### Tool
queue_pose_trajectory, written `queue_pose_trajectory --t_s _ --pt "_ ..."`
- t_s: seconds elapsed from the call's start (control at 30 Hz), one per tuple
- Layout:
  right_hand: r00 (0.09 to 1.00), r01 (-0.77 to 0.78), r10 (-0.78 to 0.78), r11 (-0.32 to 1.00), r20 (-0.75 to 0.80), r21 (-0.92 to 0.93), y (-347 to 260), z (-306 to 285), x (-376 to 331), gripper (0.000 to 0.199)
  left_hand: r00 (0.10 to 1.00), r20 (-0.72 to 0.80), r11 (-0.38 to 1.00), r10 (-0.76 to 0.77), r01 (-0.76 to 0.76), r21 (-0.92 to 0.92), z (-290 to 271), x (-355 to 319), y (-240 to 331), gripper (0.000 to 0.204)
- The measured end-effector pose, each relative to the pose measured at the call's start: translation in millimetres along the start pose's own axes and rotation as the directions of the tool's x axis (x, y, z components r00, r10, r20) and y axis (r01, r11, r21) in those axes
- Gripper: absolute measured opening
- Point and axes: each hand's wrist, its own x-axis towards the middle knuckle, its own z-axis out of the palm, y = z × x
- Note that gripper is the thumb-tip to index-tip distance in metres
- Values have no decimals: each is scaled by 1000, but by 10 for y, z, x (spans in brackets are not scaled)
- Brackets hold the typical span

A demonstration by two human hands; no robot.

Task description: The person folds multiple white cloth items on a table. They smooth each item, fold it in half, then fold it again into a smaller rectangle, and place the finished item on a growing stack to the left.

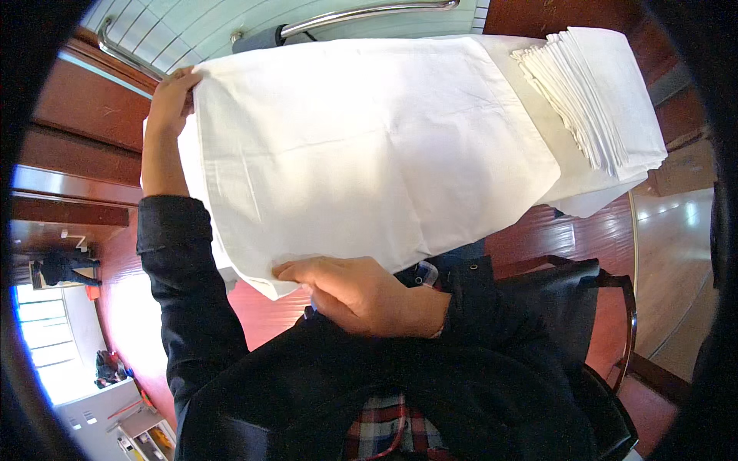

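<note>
spread white cloth: [361, 146] laid broad over the worktop [573, 157], with faint creases across its middle; it is the landmark for every place below.
left hand: [171, 100] at the cloth's far left corner, grip narrow, the edge held between thumb and fingers.
right hand: [357, 296] at the cloth's near left corner, close to the body, grip narrow on the hem; the underside of this pinch is hidden.
left edge: runs between the two hands; white fabric shows just beyond it, and i cannot tell whether that is a second layer or the worktop's cover.
step in hand: seems to be holding and squaring that left edge, judging by a hand at either end of it.
next move: would likely call for even tension from both hands, so the edge stays straight.
folded white cloths: [607, 100] a layered stack on the same worktop, right of the spread cloth and apart from it.
metal rail: [369, 14] beyond the cloth's far edge, with a dark sleeve [259, 40] around part of it.
chair arm: [632, 323] curved, near and to the right of the cloth.
floor: [127, 284] reddish, left of the cloth and lower.
</note>
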Motion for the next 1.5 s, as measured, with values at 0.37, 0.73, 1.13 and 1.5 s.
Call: queue_pose_trajectory --t_s 0.37,0.73,1.13,1.5 --pt "998 -61 53 966 38 251 -201 215 9 19 990 -90 993 -110 106 -43 -985 -772 -214 36" --pt "953 -185 238 946 -185 267 -222 -160 -306 20 1000 28 979 -3 8 -203 -775 -710 134 41" --pt "529 3 437 856 -727 517 345 -1033 -1084 24 908 374 978 186 -136 -157 1550 -220 489 32" --pt "354 -149 556 828 -753 541 429 -1475 -1292 24 836 493 970 239 -186 -155 2735 93 198 38"
